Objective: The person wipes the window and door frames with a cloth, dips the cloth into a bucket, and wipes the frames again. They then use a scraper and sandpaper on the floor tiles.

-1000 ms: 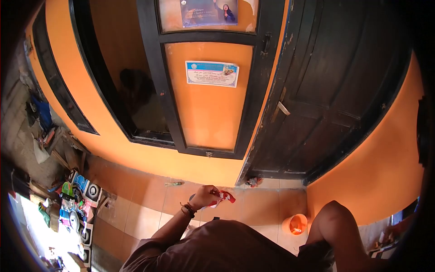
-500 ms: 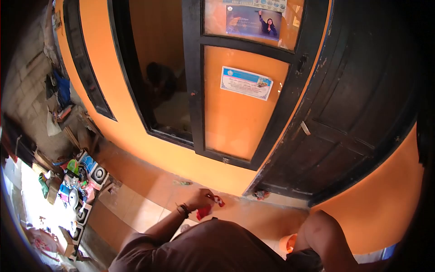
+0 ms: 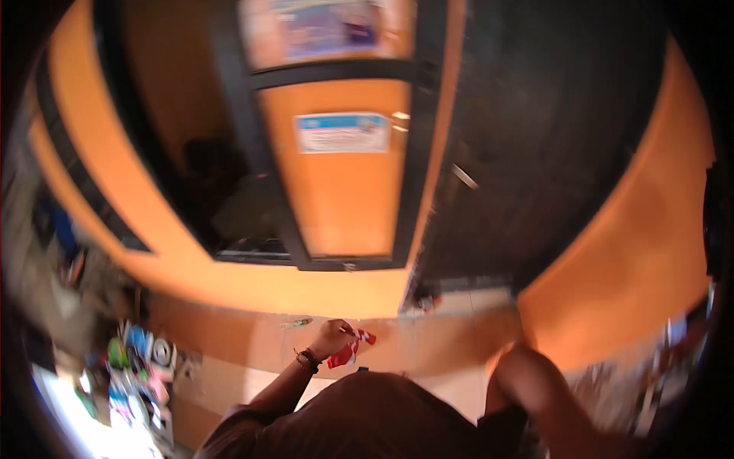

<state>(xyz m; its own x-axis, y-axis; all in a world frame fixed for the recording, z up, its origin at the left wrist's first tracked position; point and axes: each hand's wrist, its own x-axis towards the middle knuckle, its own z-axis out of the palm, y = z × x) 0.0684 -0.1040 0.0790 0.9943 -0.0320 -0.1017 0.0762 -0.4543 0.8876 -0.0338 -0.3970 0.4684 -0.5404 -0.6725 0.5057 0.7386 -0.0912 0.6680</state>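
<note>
My left hand point(image 3: 331, 339), a dark bracelet point(image 3: 307, 358) on its wrist, is closed on a limp red-and-white piece point(image 3: 344, 356) that looks like cloth or a wrapper. The piece hangs below the fingers and sticks out to their right, over the tiled floor point(image 3: 397, 336) in this view. A small greenish item point(image 3: 296, 323) lies on the floor just left of this hand. My right hand is out of view; a bare bent limb point(image 3: 527, 375) shows at the lower right.
Ahead stands an orange wall with a dark-framed window point(image 3: 348, 176) and a dark door point(image 3: 535, 176). A heap of mixed household things point(image 3: 141, 367) sits at the lower left beside bright light. More blurred clutter point(image 3: 612, 390) appears at the lower right.
The view has swung to the right, so the window and door sit further left and clutter appears at the lower right. My left hand still holds the red-and-white piece.
</note>
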